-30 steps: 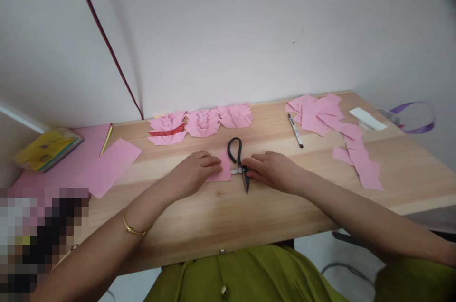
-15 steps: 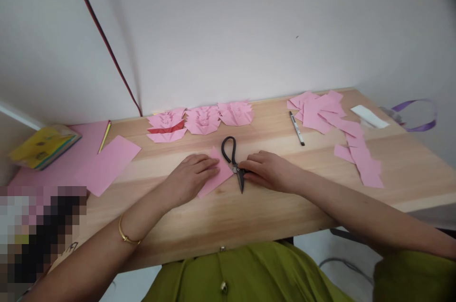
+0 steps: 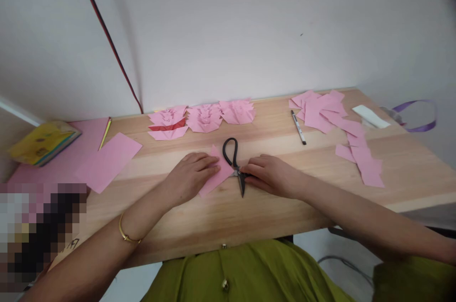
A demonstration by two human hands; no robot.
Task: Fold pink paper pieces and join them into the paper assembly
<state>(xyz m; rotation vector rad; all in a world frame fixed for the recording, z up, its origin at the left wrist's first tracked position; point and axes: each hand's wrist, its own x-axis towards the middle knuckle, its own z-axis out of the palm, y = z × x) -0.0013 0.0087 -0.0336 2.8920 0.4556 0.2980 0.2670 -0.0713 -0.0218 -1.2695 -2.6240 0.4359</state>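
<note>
One pair of open scissors (image 3: 241,179), long axis near-to-far, lies left of the right hand (image 3: 272,175) pinching it, by pink paper (image 3: 223,170). Left hand (image 3: 190,174): fingers over paper, pinch unclear.

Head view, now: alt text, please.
A person's right hand holds open scissors at the corner of a pink sheet under the left hand, on a wooden table. Behind lies folded pink paper; at right, a pen and pink pieces.
</note>
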